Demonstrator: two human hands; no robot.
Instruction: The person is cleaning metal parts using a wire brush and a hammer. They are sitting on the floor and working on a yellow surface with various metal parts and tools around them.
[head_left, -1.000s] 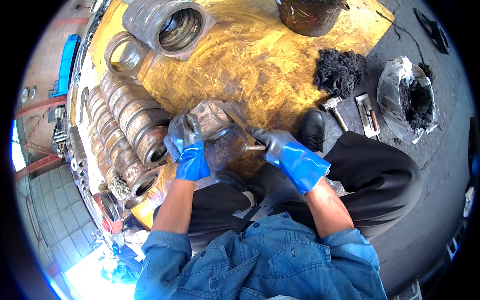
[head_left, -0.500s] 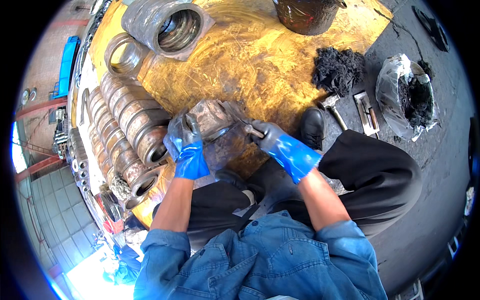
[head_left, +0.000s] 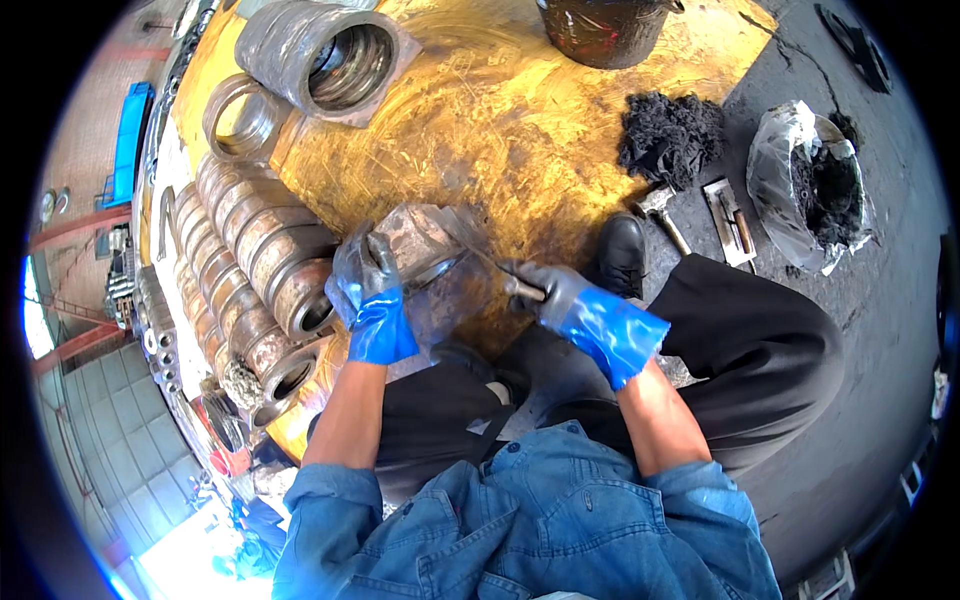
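Note:
A worn, greyish-brown round metal part (head_left: 418,236) lies on the yellow sheet in front of me. My left hand (head_left: 364,270), in a grey and blue rubber glove, grips its left side with the fingers curled over the edge. In a matching glove, my right hand (head_left: 560,292) is closed round the pale handle of a thin hand tool (head_left: 524,289). The tool's dark, narrow shaft slants up and left toward the metal part's right side. Whether its tip touches the part cannot be made out.
Rows of heavy metal rings (head_left: 262,235) lie at the left, with a large metal cylinder (head_left: 345,65) beyond. A dark bucket (head_left: 605,30) stands at the far side. Right of me are black fibre waste (head_left: 672,140), a hammer (head_left: 662,212), a trowel (head_left: 730,222) and a plastic sack (head_left: 775,165).
My right hand has drawn back to the right and slightly nearer me, taking the tool with it. My left hand stays almost in place on the metal part.

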